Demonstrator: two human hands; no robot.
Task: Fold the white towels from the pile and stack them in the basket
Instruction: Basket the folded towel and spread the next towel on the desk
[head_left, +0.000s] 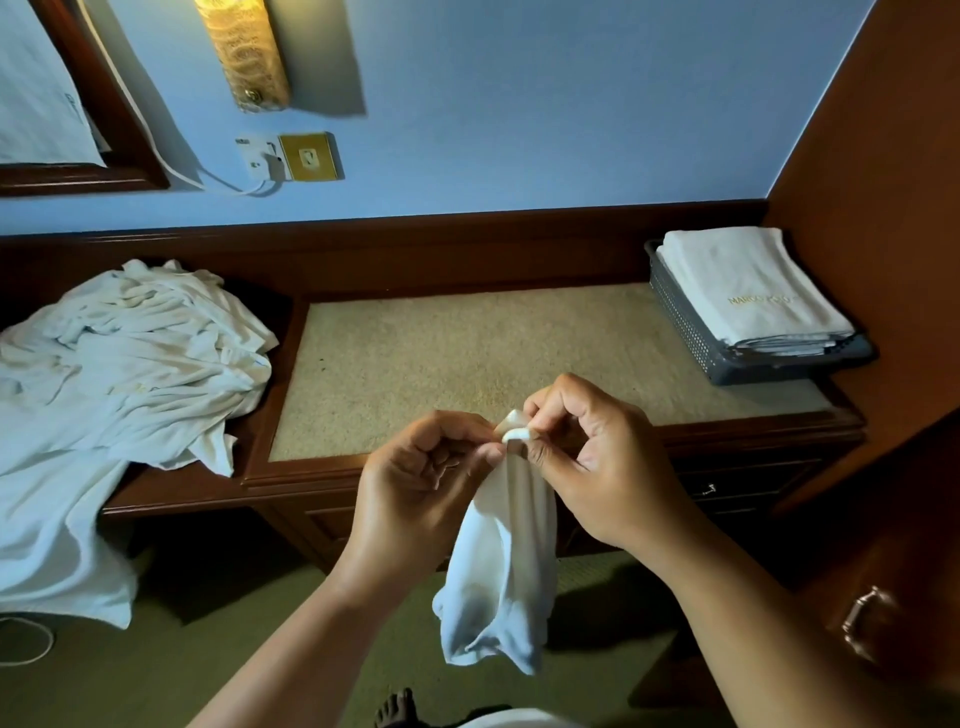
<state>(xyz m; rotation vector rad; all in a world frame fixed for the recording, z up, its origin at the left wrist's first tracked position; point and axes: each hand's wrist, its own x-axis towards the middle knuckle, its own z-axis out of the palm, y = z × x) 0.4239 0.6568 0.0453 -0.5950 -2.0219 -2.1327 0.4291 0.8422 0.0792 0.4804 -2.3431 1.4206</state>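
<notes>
Fingers (457, 426) of my left hand (426, 478) and right hand (602, 457) pinch one towel (504, 571); some lie folded in the basket (688, 332), a big pile (130, 353) waits.

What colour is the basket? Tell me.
The basket is dark grey with perforated walls; head view.

I see the towel pile (135, 353) on the tabletop's (415, 353) left end, the basket (685, 332) at its far right with folded towels (748, 291) inside, and a towel (504, 571) hanging before the front edge.
</notes>
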